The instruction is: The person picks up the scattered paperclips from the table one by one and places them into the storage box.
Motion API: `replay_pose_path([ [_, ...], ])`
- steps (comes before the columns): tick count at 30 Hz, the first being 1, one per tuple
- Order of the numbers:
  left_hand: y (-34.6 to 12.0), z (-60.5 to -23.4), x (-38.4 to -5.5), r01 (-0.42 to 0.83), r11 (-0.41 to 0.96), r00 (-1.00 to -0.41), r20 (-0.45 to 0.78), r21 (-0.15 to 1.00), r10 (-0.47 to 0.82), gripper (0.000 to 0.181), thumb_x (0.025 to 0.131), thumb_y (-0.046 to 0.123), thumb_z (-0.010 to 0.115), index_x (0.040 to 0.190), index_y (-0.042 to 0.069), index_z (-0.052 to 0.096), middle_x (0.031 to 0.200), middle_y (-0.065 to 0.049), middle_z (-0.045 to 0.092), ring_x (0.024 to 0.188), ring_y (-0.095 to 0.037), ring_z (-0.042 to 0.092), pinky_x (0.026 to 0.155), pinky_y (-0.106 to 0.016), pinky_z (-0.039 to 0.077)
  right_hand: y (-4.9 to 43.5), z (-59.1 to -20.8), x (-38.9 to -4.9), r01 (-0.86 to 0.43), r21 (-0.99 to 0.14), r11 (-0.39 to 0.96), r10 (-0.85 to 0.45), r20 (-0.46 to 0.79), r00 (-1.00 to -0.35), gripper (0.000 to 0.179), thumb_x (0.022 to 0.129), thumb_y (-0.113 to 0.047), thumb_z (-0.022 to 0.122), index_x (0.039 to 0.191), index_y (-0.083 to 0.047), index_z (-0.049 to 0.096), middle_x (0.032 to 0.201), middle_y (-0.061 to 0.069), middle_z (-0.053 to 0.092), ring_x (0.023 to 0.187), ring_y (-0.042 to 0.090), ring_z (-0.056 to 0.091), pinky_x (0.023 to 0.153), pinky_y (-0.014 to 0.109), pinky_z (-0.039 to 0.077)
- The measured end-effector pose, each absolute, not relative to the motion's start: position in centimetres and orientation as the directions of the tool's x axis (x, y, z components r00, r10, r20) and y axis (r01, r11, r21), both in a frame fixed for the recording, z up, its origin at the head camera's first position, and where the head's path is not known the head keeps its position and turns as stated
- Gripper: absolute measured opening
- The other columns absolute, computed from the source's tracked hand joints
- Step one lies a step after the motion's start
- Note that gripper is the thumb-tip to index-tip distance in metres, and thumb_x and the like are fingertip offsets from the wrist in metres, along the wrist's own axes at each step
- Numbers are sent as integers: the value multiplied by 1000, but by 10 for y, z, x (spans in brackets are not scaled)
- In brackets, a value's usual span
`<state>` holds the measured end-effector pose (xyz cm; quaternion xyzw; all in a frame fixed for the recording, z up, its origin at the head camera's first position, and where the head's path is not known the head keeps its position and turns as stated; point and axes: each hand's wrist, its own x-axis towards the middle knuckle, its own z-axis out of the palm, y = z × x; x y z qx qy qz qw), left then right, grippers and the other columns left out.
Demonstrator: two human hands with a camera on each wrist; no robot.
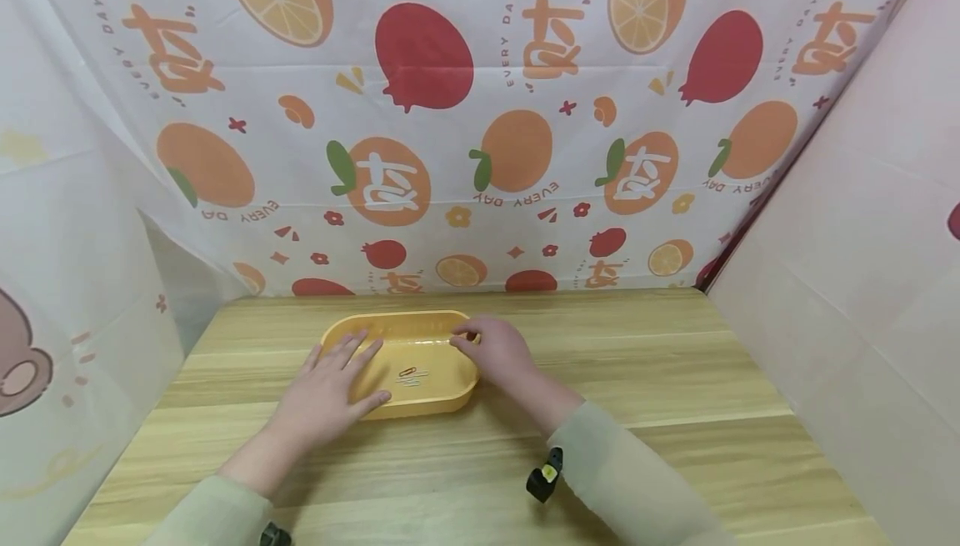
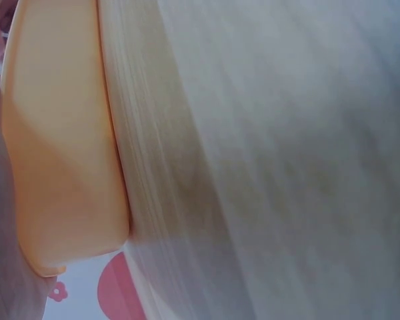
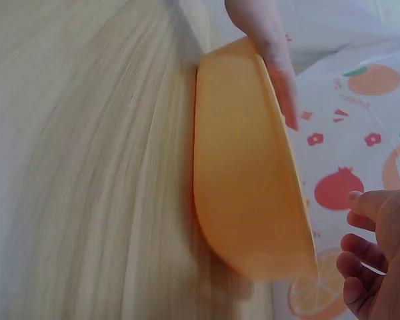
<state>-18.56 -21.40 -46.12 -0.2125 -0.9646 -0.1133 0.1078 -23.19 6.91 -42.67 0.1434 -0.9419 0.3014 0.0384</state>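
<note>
A yellow-orange plastic tray point(image 1: 431, 406) with rounded corners sits on the wooden table. On its floor lie an orange paper clip point(image 1: 407, 372) and several thin, pale slivers point(image 1: 411, 380). My left hand point(image 1: 322, 392) rests over the tray's left end, fingers spread and straight, thumb along the front rim. My right hand point(image 1: 498, 350) hovers at the right end, its fingers bent and the thumb and forefinger tips close together near the rim. In the right wrist view the bent fingers point(image 3: 363, 250) show beside the tray wall; I cannot tell whether something small is between the fingertips.
Wooden tabletop point(image 1: 660, 388) surrounds the tray. Behind it hangs a white curtain point(image 1: 480, 229) printed with fruit, and pale sheets close off both sides. A black strap with a small device point(image 1: 545, 475) hangs at the right wrist.
</note>
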Motion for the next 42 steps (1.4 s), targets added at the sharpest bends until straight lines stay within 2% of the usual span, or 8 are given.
replay_pose_path([
  [6,-215,-461,-184,422,889,-895,238,176,378,84,90,66,57,156,18,34,161,-13,27,147,-38,23,119,-59,3,102,-437,-230,-253,-607,753,-199,156,-968,22,95,-33,68,109,-19,76,95,-8,64,81,12,56,69,28,49],
  [12,-216,-462,-184,423,889,-894,240,174,378,84,90,66,58,155,18,36,161,-13,28,147,-38,24,119,-60,5,136,-454,-221,-225,-608,762,-183,131,-974,26,95,-32,68,113,-14,75,92,-5,61,77,12,54,64,29,48],
  [22,-216,-463,-183,428,888,-887,264,166,378,83,90,65,58,154,17,37,160,-14,30,146,-39,26,120,-58,3,176,-480,-208,-191,-583,789,-140,132,-981,21,92,-31,71,106,-15,76,88,-7,61,77,9,55,66,30,49],
  [32,-216,-461,-184,422,889,-895,242,177,376,84,89,65,59,155,19,35,161,-13,28,147,-38,24,120,-58,2,185,-486,-208,-186,-563,805,-141,123,-982,16,91,-29,73,103,-19,77,89,-8,63,78,8,56,68,29,49],
  [42,-215,-464,-185,424,891,-892,245,162,380,85,90,68,56,155,19,35,161,-13,28,147,-37,23,120,-58,2,181,-492,-222,-206,-488,848,-175,109,-979,14,91,-32,72,98,-20,78,86,-9,62,78,8,57,71,32,51],
])
